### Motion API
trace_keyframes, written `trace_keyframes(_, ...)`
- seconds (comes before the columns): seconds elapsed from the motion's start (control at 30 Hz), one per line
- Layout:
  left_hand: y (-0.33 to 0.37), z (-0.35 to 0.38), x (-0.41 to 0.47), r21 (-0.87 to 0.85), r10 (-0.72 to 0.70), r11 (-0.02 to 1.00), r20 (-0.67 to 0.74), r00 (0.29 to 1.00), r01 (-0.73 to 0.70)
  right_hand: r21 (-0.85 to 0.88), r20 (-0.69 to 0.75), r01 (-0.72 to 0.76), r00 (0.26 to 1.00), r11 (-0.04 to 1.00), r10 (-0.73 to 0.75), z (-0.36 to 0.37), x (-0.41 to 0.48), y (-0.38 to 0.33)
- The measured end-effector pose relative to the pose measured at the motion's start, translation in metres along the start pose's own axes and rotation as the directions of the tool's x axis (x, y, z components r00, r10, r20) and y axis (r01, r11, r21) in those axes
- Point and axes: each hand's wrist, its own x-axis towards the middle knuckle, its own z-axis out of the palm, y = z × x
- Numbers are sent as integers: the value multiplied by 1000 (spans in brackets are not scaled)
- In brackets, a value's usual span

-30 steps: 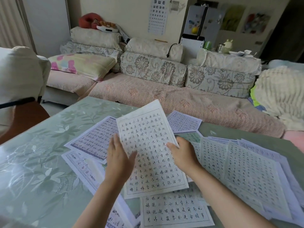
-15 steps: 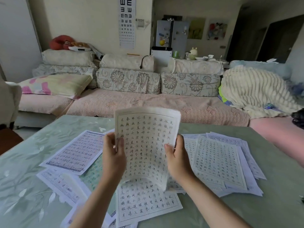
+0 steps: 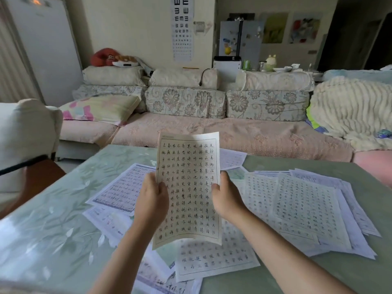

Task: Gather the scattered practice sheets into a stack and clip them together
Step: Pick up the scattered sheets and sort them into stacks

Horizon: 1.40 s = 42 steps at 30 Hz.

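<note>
Head view: left grip (image 3: 151,198) and right grip (image 3: 228,196) each pinch a side edge of one practice sheet (image 3: 188,187), held upright and slightly bowed above the bench (image 3: 53,219). Other sheets (image 3: 305,209) lie scattered and overlapping on the bench, some left of the arms, most right.

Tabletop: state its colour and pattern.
The tabletop is pale green with a whitish leaf print; head view shows it best.

Soft daylight glares on the tabletop (image 3: 53,219) left of the left hand (image 3: 151,200); frame edges bow, scattered sheets (image 3: 305,206) blur.
</note>
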Motion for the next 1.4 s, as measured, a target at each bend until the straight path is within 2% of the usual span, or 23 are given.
trace_keyframes(0.13, -48, -42, 11, 62, -91, 993, -93, 992, 96, -55, 137, -87, 986, 995, 94, 51, 15, -34)
trace_keyframes(0.3, -112, -79, 25, 158, -197, 963, -130, 972, 216, -94, 345, -217, 908, 972, 236, 126, 26, -78)
trace_keyframes(0.47, -165, -102, 28, 271, -336, 892, -134, 932, 361, -176, 400, -224, 873, 959, 278, 205, 29, -93)
trace_keyframes(0.53, -177, -106, 28, 440, -374, 811, -114, 920, 385, -231, 406, -207, 867, 951, 288, 227, 28, -98)
trace_keyframes(0.57, -178, -108, 26, 533, -376, 767, -79, 923, 357, -268, 393, -197, 872, 943, 293, 235, 28, -100)
trace_keyframes(0.63, -180, -102, 22, 618, -276, 758, 11, 961, 210, -336, 375, -168, 879, 927, 295, 247, 27, -102)
trace_keyframes(0.73, -175, -84, 18, 595, -127, 804, 192, 973, -13, -359, 329, -100, 917, 928, 226, 249, 23, -97)
trace_keyframes(0.87, -157, -59, 16, 500, -71, 861, 295, 953, -91, -380, 301, 40, 950, 924, 83, 200, 21, -88)
trace_keyframes(1.0, -122, -23, 14, 424, -3, 890, 370, 929, -166, -490, 332, 202, 943, 848, -33, 120, 24, -47)
trace_keyframes(1.13, -89, 17, 6, 466, 29, 839, 476, 879, -280, -619, 394, 217, 917, 755, 60, 59, 18, 20)
trace_keyframes(1.23, -72, 40, -3, 518, -21, 788, 562, 827, -332, -689, 407, 218, 905, 691, 121, 37, 10, 59)
trace_keyframes(1.33, -63, 58, -13, 526, -93, 768, 655, 750, -364, -672, 446, 201, 878, 712, 173, 33, -2, 77)
trace_keyframes(1.4, -60, 64, -15, 546, -108, 738, 676, 729, -397, -621, 489, 227, 860, 750, 145, 36, -11, 79)
